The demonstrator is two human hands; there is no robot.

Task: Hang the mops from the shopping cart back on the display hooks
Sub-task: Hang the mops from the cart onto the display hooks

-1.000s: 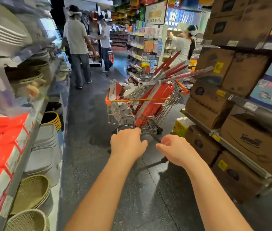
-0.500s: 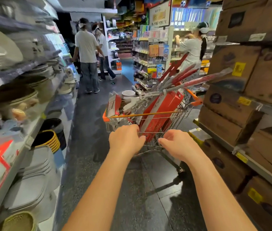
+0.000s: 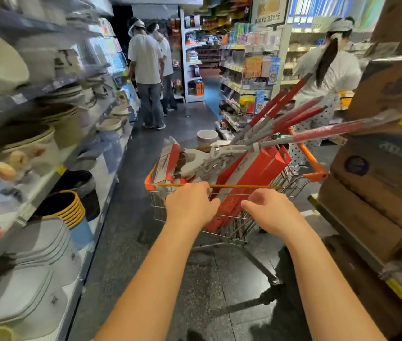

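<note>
As arms extend, hands (image 3: 190, 205) curl by cart (image 3: 314, 172)

Mops (image 3: 300, 114): red and grey handles, white heads. Cart (image 3: 316, 174): silver wire, orange trim. Packs (image 3: 259, 168) inside: red with white. Floor (image 3: 121, 254): dark grey, speckled. Stacked bins (image 3: 72, 207): black, yellow rims. Cardboard boxes (image 3: 372, 200): brown, yellow labels. Skirt (image 3: 328, 119): white, black dots.

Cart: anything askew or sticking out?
Yes. The mops lie tilted in the shopping cart, with their red handles fanned out past its far right corner. The longest points toward the cardboard boxes on the right-hand shelving and could snag there. Nothing looks spilled or damaged.
</note>
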